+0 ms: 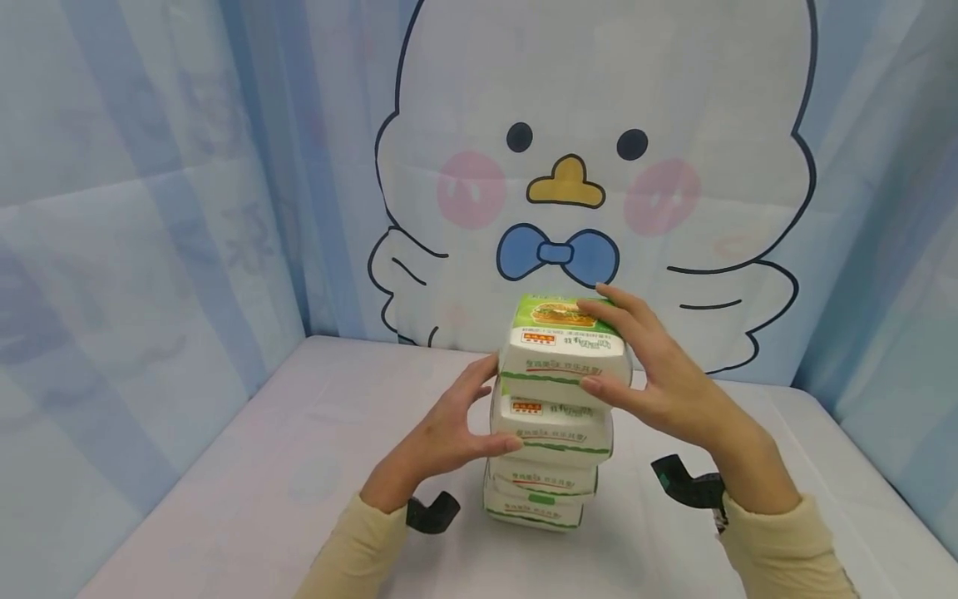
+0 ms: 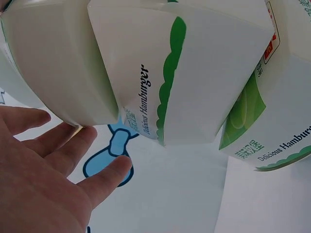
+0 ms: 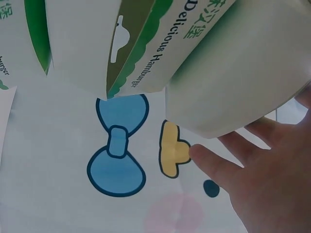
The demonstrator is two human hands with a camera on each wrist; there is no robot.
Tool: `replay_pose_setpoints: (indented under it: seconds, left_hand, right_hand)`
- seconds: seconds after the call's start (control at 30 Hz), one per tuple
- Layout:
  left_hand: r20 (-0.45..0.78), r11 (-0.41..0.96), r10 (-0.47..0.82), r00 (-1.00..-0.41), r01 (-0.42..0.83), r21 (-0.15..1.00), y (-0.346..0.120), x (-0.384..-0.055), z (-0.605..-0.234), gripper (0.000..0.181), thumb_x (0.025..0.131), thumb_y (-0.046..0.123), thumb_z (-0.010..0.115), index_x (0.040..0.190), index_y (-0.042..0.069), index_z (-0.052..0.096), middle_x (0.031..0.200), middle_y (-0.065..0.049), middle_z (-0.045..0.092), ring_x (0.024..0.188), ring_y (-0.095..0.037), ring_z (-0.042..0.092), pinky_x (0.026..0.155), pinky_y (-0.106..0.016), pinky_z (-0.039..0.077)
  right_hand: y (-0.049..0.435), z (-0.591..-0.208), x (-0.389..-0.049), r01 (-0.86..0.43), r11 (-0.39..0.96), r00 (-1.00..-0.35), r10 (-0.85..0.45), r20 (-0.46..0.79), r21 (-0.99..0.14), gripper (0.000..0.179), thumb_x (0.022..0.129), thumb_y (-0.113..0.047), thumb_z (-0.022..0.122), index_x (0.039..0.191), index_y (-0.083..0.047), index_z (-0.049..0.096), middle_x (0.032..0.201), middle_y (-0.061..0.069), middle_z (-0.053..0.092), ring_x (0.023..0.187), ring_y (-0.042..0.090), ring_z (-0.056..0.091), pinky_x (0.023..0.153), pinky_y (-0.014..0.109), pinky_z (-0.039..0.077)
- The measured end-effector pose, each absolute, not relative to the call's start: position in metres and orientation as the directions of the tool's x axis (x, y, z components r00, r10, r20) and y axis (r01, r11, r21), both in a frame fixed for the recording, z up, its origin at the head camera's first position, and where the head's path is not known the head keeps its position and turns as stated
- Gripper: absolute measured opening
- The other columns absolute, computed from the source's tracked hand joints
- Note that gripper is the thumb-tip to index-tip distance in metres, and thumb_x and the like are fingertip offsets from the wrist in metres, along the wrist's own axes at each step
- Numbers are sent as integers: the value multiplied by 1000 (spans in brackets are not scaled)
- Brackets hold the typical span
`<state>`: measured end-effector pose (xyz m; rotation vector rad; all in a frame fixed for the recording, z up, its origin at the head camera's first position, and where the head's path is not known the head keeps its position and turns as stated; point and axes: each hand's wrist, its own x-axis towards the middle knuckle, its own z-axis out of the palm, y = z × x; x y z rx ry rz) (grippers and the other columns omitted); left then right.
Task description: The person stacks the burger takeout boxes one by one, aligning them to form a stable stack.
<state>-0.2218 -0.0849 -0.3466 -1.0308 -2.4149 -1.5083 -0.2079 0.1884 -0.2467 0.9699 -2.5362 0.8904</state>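
Several white and green hamburger boxes stand in a slightly leaning stack. The top box [image 1: 569, 353] shows a burger picture on its lid and sits a little right of the box under it [image 1: 557, 437]. My left hand [image 1: 449, 424] is at the stack's left side, its thumb across the front of the second box and its fingers along the side. On the right, my right hand [image 1: 659, 366] rests against the top box, fingers over the lid's edge and thumb at the front corner. Both hands have extended fingers; in the left wrist view, that thumb [image 2: 109, 174] stands off the cardboard.
The stack stands on a pale cloth-covered table [image 1: 299, 466]. Behind it hangs a light blue curtain [image 1: 337, 166] printed with a white bird in a blue bow tie. Black wrist mounts [image 1: 432, 512] stick out beside both cream sleeves [image 1: 782, 549].
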Motion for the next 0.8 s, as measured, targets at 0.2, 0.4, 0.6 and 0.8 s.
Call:
replay_pose_setpoints:
  seconds: [0.2,0.4,0.6,0.8]
  left_hand:
    - [424,256,493,-760,592,764,-86,-223,-346,99,82,46,78,157,38,14,161,13,25,150,-13,24,117,-51,35]
    - [434,258,494,-754,604,754,-86,-222,-344,100,81,46,78,158,35,14,163,12,22,151,-14,23,117,-51,35]
    - [437,252,497,-750,606,754,-88,-223,-345,102,82,45,78,159,28,14,163,9,22,151,-15,22,118,-52,34]
    - [452,251,489,-747,616,747,-92,-223,-345,100,83,47,76,160,24,16,164,4,22,152,-17,22,119,-51,33]
  right_hand:
    - [188,-249,-207,-676,587,-736,-495,463,-446,81,85,-28,75,153,-30,32,166,-2,12,146,37,25,100,77,35]
    - [190,-250,-208,-683,574,-728,-489,481,-451,86,82,-24,76,155,-32,29,166,-4,12,145,35,26,101,76,36]
    - [195,-251,-206,-678,567,-733,-475,488,-467,84,85,-24,71,156,-32,27,166,0,13,147,38,22,99,81,31]
    - [202,-254,-201,-653,564,-755,-436,490,-505,81,87,-25,65,156,-33,24,166,2,13,151,39,14,97,86,22]
